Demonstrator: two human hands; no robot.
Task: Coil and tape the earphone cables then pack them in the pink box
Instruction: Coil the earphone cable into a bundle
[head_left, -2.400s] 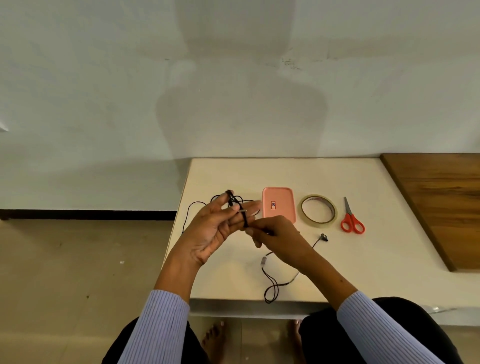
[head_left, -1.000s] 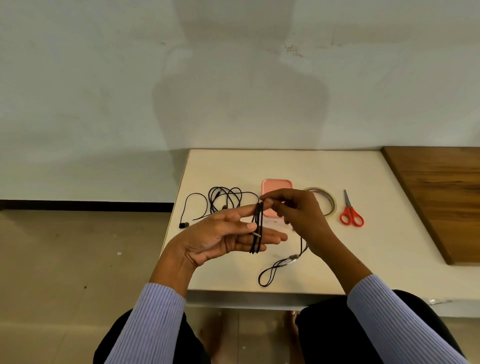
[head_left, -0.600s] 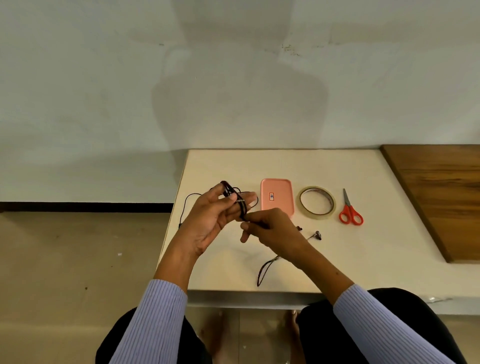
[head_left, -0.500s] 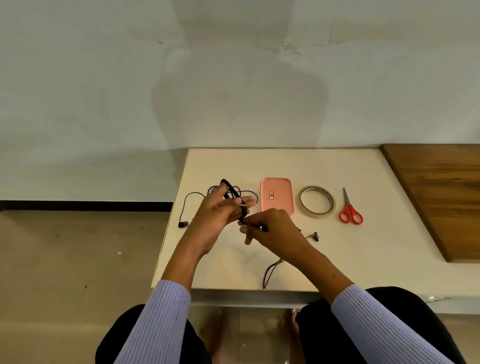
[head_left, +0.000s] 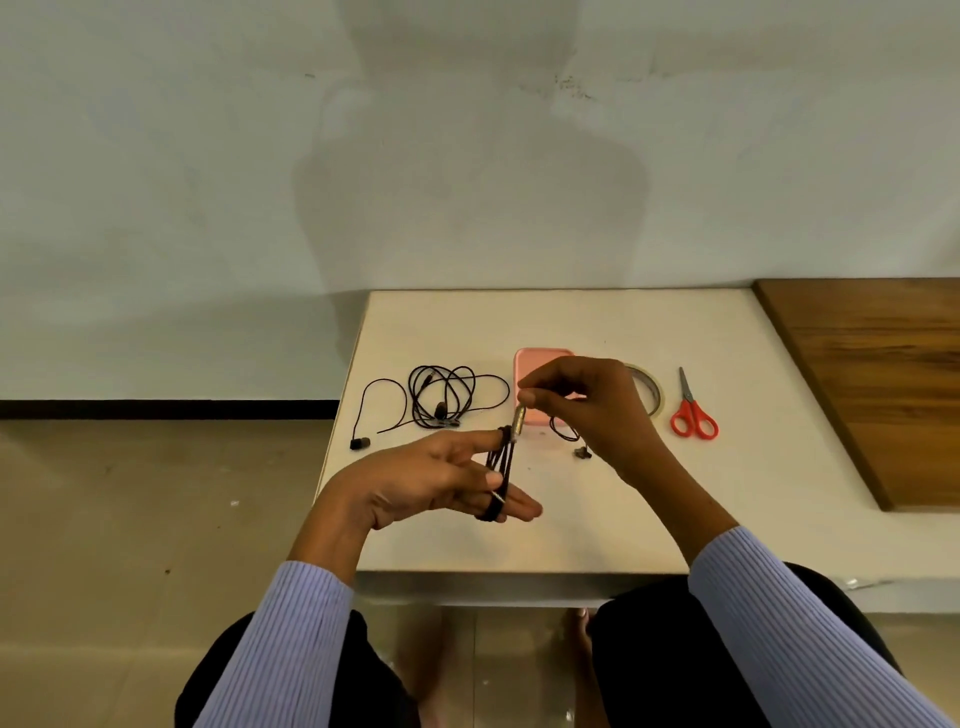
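Two hands above the surface (head_left: 545, 540) | left hand (head_left: 415, 483): fingers straight, black earphone cable (head_left: 501, 475) looped round them | right hand (head_left: 592, 410): pinches that cable's metal piece (head_left: 518, 422) above the loops | second earphone cable (head_left: 441, 402) lies loose, far left | pink box (head_left: 527, 364) partly hidden behind right hand | tape roll (head_left: 649, 392) and red scissors (head_left: 692, 410) right of box
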